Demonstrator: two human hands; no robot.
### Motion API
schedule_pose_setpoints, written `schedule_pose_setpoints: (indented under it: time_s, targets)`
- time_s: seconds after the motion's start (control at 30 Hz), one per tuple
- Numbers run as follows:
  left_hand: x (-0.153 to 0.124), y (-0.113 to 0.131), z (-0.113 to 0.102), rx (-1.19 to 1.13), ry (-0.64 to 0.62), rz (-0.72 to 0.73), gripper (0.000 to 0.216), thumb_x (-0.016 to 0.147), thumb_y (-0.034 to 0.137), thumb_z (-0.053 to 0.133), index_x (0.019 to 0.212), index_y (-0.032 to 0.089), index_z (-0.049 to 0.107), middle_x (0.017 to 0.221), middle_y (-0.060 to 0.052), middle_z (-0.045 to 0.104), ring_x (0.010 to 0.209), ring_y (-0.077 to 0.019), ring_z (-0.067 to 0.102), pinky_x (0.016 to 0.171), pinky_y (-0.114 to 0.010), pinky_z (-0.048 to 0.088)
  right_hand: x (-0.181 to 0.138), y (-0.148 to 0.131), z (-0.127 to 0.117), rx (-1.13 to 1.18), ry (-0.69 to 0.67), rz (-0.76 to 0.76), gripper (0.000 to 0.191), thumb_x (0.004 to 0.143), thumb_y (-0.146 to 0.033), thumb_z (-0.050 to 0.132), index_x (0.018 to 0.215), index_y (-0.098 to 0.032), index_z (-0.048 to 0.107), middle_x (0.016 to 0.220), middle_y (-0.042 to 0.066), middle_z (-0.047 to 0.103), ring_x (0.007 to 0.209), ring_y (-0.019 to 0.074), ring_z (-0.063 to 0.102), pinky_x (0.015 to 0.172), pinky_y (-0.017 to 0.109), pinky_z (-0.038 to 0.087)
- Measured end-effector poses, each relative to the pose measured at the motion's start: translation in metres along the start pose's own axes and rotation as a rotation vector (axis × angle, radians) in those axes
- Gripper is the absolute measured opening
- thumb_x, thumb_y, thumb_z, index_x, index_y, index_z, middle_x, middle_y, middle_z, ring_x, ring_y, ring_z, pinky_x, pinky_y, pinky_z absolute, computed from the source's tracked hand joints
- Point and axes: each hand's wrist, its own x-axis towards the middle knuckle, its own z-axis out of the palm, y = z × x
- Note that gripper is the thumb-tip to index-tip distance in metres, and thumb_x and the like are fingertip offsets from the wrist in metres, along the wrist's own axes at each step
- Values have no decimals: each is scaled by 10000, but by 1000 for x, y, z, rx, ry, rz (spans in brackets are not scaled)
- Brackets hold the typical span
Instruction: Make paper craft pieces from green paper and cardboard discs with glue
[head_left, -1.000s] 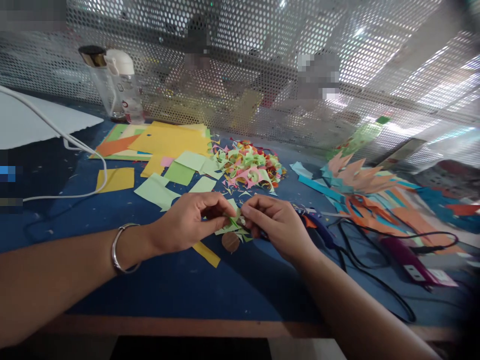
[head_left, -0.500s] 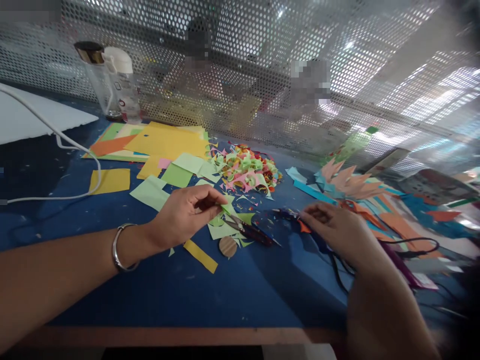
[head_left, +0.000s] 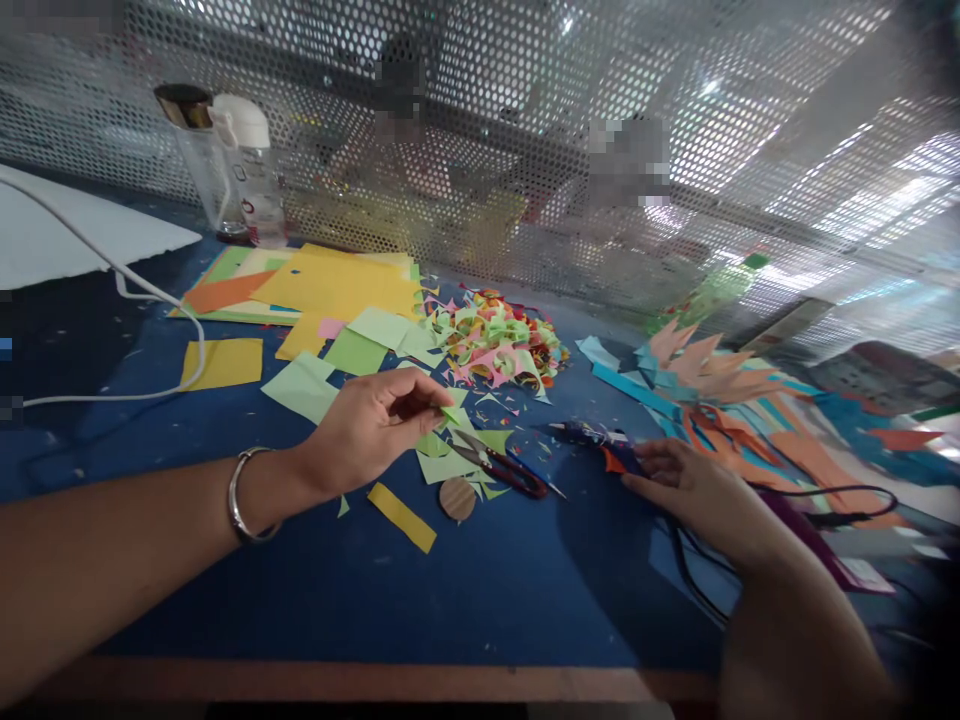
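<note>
Between the thumb and fingertips of my left hand (head_left: 379, 425), a small green paper piece (head_left: 453, 412) is pinched. Just right of it on the table lie dark-handled scissors (head_left: 499, 467), with a blue pen-like tool (head_left: 541, 474) alongside. My right hand (head_left: 686, 490) has its thumb and fingers around the handle end of a dark blue glue gun (head_left: 589, 434) with an orange trigger. The gun rests low at the table, its nozzle pointing left. A round wooden disc (head_left: 457, 498) and a yellow paper strip (head_left: 403, 517) lie below my left hand.
A heap of coloured paper scraps (head_left: 502, 340) lies mid-table. Stacked yellow sheets (head_left: 345, 285) and two bottles (head_left: 259, 185) stand left of it, before a perforated metal screen (head_left: 495, 150). Orange and blue paper pieces (head_left: 705, 375) and a black cable (head_left: 694, 575) are at right.
My right hand has moved right and slightly towards me, from above the glue gun to its handle end. My left hand stays almost still with the green paper.
</note>
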Motion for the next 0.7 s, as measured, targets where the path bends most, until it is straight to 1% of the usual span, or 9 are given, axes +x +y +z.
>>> schedule_pose_setpoints:
  time_s: [0.07,0.17,0.27,0.33,0.37,0.43,0.5,0.57,0.7]
  targets:
    - [0,0,1,-12,-4,5,76,823,178,650,890,166,685,799,-16,714,686,-87,635,623,-189,529,1,1,1,28,10,19,395,547,-414,746,849,-190,624,721,51,665,666,238,629,666,381,496]
    - [1,-1,1,-23,-9,8,68,822,176,657,884,164,683,783,-10,707,672,-79,630,616,-176,527,1,-6,1,107,17,58,331,541,-353,768,794,-182,641,662,35,648,616,210,592,601,353,474]
    - [1,-1,0,-28,-2,11,70,824,176,656,887,160,682,787,-12,706,677,-77,633,616,-168,527,-4,-19,-1,245,6,84,332,586,-348,780,834,-169,649,658,22,633,587,185,576,533,315,468]
    - [1,0,0,-32,6,9,76,828,182,654,894,157,683,792,-15,708,687,-81,638,622,-168,532,-9,-29,-3,359,7,77,353,618,-352,794,877,-173,636,663,1,621,572,153,561,515,273,460]
    - [1,0,-1,-35,12,9,75,829,184,653,893,156,683,789,-16,707,687,-82,638,624,-169,534,-12,-34,-3,416,10,73,356,636,-361,798,888,-177,626,646,-11,609,549,131,540,493,246,439]
    - [1,1,-1,-37,28,9,72,828,183,654,889,156,681,783,-13,706,678,-81,634,624,-171,535,-17,-41,-5,525,17,79,336,690,-391,785,894,-192,606,600,-25,585,499,99,488,418,199,357]
    - [2,1,-1,-39,44,9,68,827,182,656,886,157,680,775,-9,703,664,-77,627,619,-171,533,-22,-46,-5,625,19,102,305,726,-413,770,865,-205,594,573,-22,572,475,91,467,366,174,286]
    - [2,2,-1,-43,54,8,69,826,185,658,884,156,679,772,-8,702,658,-76,623,614,-171,530,-25,-47,-5,717,14,124,297,712,-409,788,818,-206,597,576,-11,568,487,93,484,347,157,274]
    - [3,3,0,-58,57,-6,66,828,191,652,877,154,677,768,-9,700,653,-75,619,610,-170,526,-24,-44,-5,890,-35,153,333,608,-379,856,737,-185,618,622,15,559,543,101,507,354,139,336]
